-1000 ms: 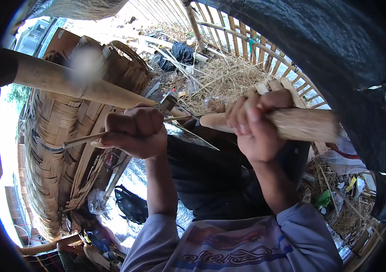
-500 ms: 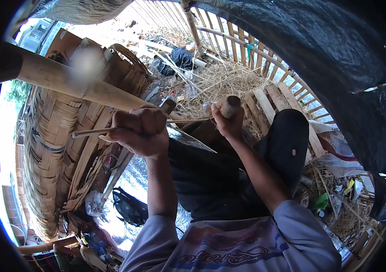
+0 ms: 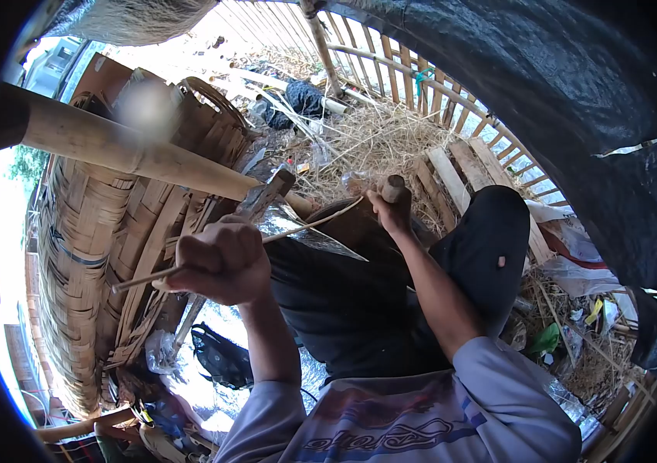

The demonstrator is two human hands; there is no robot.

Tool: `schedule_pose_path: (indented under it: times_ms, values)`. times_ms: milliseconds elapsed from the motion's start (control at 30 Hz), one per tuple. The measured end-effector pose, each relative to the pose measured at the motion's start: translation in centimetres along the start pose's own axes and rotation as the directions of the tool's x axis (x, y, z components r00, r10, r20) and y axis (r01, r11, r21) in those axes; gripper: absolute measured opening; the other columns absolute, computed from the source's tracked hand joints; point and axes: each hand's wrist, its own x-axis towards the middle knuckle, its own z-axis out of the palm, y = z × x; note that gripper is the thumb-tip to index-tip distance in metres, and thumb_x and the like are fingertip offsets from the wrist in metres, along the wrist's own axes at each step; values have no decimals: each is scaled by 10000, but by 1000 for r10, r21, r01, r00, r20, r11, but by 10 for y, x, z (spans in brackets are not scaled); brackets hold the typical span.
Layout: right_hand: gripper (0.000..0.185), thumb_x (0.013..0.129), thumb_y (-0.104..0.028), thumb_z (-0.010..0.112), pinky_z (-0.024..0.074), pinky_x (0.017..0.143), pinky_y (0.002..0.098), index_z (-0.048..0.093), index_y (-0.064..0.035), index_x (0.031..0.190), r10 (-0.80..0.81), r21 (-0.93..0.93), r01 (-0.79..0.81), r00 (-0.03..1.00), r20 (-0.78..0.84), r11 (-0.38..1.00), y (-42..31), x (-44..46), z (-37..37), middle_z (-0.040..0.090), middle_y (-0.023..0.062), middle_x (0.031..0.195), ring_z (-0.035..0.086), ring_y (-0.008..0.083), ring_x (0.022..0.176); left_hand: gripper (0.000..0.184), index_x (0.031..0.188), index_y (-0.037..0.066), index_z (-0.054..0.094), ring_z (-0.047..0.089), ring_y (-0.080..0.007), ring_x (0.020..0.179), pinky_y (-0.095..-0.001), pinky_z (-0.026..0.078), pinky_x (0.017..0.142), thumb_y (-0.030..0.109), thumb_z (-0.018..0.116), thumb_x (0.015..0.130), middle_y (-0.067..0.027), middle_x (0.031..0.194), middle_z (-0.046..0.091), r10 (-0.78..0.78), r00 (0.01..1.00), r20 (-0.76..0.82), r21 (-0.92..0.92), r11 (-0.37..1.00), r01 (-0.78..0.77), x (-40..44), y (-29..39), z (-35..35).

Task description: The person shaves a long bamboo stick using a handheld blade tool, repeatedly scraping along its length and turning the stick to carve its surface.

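Observation:
My left hand [image 3: 220,262] is closed in a fist around a thin, pale wooden stick [image 3: 313,225]. One end of the stick pokes out to the left of the fist; the other runs up to the right, slightly bent, to just beside my right hand [image 3: 391,212]. That hand grips a thick, rounded wooden handle [image 3: 394,187], whose butt end points up and away from me. Whatever is fixed to the handle is hidden by the hand, and whether the stick's tip touches it I cannot tell. My dark-trousered legs [image 3: 344,301] are below.
A thick bamboo pole [image 3: 135,150] crosses at upper left, above a large woven bamboo panel [image 3: 81,255]. A wooden post end [image 3: 278,185] stands beyond my left hand. Straw [image 3: 390,139], wooden slats [image 3: 452,174] and a slatted fence [image 3: 405,73] lie ahead; dark sheeting [image 3: 575,100] hangs right.
My left hand has moved down and slightly left with the stick, which now slants more. My right hand has shifted slightly, tilting the handle's butt further away.

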Motion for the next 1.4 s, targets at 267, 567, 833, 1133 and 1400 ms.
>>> schedule_pose_path:
  times_ms: [267, 567, 833, 1133, 1400]
  values:
    - [179, 746, -153, 649, 405, 507, 289, 530, -50, 662, 318, -89, -401, 827, -464, 912, 21, 3, -29, 532, 3, 565, 516, 105, 512, 428, 638, 176, 247, 112, -59, 400, -256, 114, 377, 406, 377, 975, 47, 472, 164, 30, 968, -247, 322, 945, 53, -55, 39, 8]
    - [180, 822, -34, 621, 412, 532, 284, 445, -70, 814, 119, 357, -1, 943, -311, 934, -57, -2, -2, 506, 23, 672, 483, 116, 538, 478, 564, 137, 255, 208, -44, 291, -200, 163, 301, 328, 422, 969, 61, 395, 236, 63, 991, -121, 327, 945, -20, -75, 34, 29]
    - [195, 782, -35, 609, 407, 616, 258, 426, -94, 818, -53, 42, 58, 994, -95, 997, -11, -40, -3, 514, 28, 730, 478, 95, 622, 449, 557, 144, 258, 174, -24, 290, -188, 136, 294, 272, 391, 967, 59, 390, 226, 152, 983, -107, 403, 910, -97, -74, 18, 42]
    - [216, 800, -103, 638, 388, 475, 243, 472, -61, 667, 34, -116, -40, 998, -48, 992, 30, -34, -5, 519, 7, 602, 509, 78, 572, 467, 558, 151, 242, 188, -41, 292, -200, 160, 302, 308, 398, 969, 46, 393, 237, 176, 982, -68, 404, 905, -135, -71, 14, 40]
    - [183, 786, -39, 658, 408, 562, 240, 501, -39, 691, -151, -185, 119, 974, -171, 976, -90, -16, 1, 531, -5, 639, 500, 66, 594, 403, 620, 146, 289, 171, -58, 344, -220, 137, 323, 321, 417, 960, 41, 429, 235, 189, 964, -188, 422, 902, -94, -75, 23, 32]
